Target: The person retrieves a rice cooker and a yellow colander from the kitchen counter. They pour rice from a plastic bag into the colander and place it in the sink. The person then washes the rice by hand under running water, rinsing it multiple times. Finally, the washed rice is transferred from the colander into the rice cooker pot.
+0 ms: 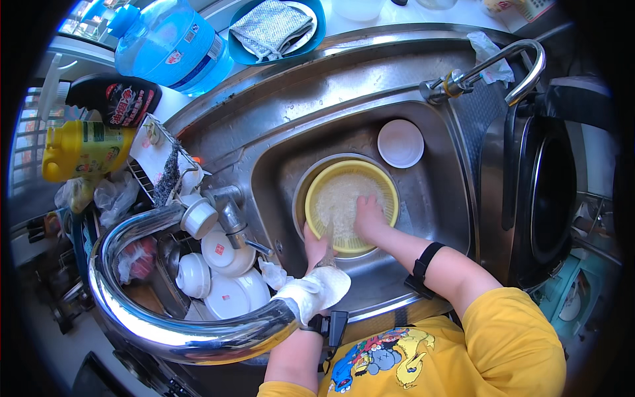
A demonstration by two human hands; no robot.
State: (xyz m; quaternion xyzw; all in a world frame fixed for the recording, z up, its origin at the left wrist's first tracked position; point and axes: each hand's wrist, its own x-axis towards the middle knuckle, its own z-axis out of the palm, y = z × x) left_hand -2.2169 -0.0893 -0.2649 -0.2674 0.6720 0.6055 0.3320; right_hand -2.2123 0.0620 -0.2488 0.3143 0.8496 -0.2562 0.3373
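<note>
A yellow plastic strainer basket (pixel 310 198) sits inside a round metal basin (pixel 299 191) in the steel sink. Pale grains, seemingly rice, lie in it (pixel 337 208) under water falling from the large chrome faucet (pixel 188 342), whose mouth is wrapped in white material. My right hand (pixel 369 218) dips into the grains, its fingertips partly hidden, so its grasp cannot be told. At the near left rim, my left hand (pixel 315 245) holds the strainer, partly covered by the stream and the faucet wrap.
A small white bowl (pixel 401 144) stands in the sink's far right corner. White bowls and plates (pixel 225 293) are stacked at left under the faucet's arc. A thinner faucet (pixel 531 49) rises behind right. Bottles (pixel 173 54) and a teal basin (pixel 321 30) line the back ledge.
</note>
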